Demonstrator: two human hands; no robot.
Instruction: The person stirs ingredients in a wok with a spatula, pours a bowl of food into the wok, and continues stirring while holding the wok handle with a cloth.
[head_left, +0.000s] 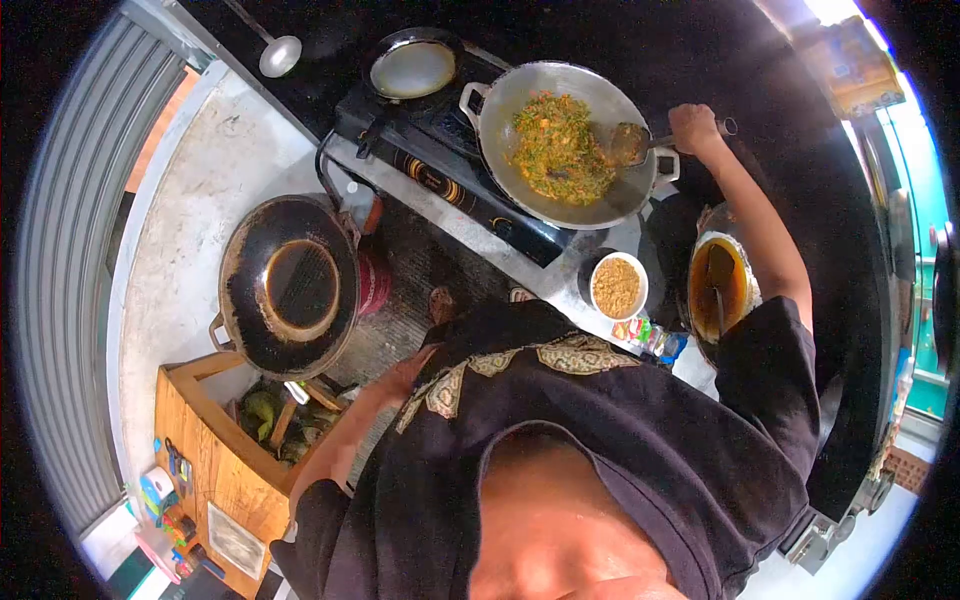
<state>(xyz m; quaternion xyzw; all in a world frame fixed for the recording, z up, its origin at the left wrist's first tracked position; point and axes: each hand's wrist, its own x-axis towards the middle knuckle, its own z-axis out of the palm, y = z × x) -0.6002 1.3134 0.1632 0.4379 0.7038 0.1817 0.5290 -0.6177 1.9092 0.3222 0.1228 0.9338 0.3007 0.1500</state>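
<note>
My right hand (694, 130) is closed round the handle of a spatula (629, 146), whose blade lies in a large two-handled metal wok (497, 120). Chopped green and orange food (560, 150) fills the middle of the wok, touching the blade. The wok sits on the right side of a black gas stove (470, 185). My left hand (414, 368) hangs low by my waist, against my dark shirt. Its fingers are hidden, so I cannot make out their pose.
A small pan (412, 70) sits on the stove's left burner. A white tub of brown crumbs (618, 286) and a pot of orange-brown liquid (718, 285) stand at the right. A blackened wok (290, 285) is at the left, above a wooden cabinet (225, 430). A ladle (280, 56) lies far left.
</note>
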